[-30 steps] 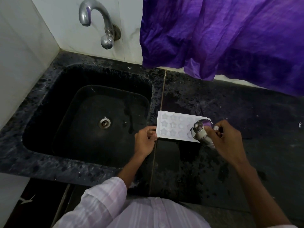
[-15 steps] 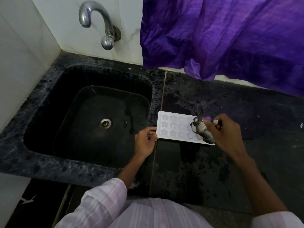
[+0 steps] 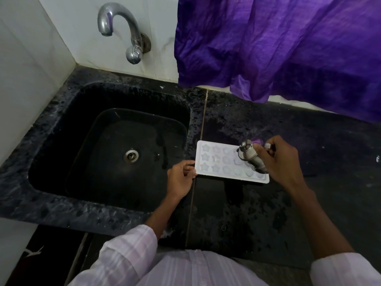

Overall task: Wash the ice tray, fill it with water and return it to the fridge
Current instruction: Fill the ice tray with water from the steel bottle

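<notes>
Ice tray [image 3: 218,162] on counter [image 3: 309,203], left edge in left hand [image 3: 180,178], beside sink [image 3: 51,120]

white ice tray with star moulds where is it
Head view: the white ice tray lies on the black stone counter right of the black sink, left hand gripping its left edge, right hand holding a steel vessel over its right end.

Steel pot [image 3: 250,156] (right hand [image 3: 282,159]) slightly farther.
</notes>
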